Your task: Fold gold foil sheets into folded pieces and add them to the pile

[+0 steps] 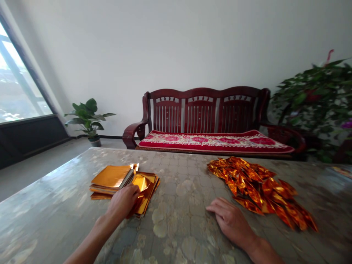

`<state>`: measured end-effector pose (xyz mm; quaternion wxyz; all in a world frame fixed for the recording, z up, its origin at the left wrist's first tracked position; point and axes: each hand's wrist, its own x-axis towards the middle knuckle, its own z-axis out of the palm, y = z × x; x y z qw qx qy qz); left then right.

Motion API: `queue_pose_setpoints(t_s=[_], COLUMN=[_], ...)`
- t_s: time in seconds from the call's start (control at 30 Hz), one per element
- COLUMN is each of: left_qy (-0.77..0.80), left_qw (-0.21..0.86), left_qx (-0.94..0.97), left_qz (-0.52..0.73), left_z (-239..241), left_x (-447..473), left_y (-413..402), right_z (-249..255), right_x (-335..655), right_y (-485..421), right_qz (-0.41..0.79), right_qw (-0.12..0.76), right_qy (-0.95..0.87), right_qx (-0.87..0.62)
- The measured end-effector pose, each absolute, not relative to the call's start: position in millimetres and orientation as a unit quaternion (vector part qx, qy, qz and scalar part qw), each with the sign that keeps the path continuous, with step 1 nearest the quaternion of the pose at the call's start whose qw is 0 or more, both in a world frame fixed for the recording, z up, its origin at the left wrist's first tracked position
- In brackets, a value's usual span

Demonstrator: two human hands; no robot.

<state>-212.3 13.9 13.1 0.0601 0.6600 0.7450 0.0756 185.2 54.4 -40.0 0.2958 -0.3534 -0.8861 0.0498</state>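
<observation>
The person's left hand (122,201) lies on the gold foil sheets (145,194), at their near edge. Its fingers (133,192) are pressed together and bent a little over the sheets, but I cannot tell if they pinch one sheet or only touch them. Just beside these sheets is a neat stack of gold foil squares (111,176), on the left part of the stone-patterned table (176,190).

The right hand (231,220) is flat on the table, and its fingers (217,209) are slightly spread. They hold nothing. The fingertips are very near a loose pile of folded orange-gold foil pieces (261,190), and I cannot see if they touch it.

Behind the table stands a dark wooden sofa (203,110) with a red cushion (211,143).
</observation>
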Motion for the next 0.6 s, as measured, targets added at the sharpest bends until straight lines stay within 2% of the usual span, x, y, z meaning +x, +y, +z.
queue_pose_setpoints(t_s=[0.17, 0.33, 0.5, 0.6], left_qy=[0.646, 0.529, 0.508, 0.510], left_qw=[0.082, 0.050, 0.109, 0.120], left_qx=[0.748, 0.842, 0.845, 0.848], left_qz=[0.128, 0.097, 0.124, 0.082], left_z=[16.7, 1.8, -9.3, -6.4], left_x=[-162.3, -93.5, -56.9, -51.0], left_y=[1.1, -5.6, -9.2, -14.7], right_z=[-40.7, -31.1, -23.5, -21.8], right_x=[185.5, 181.4, 178.4, 176.4], right_y=[53.3, 44.0, 38.4, 38.0], right_qz=[0.083, 0.178, 0.209, 0.208], right_qw=[0.295, 0.296, 0.279, 0.278], right_qy=[-0.873, -0.842, -0.847, -0.843], right_qx=[-0.378, -0.415, -0.401, -0.410])
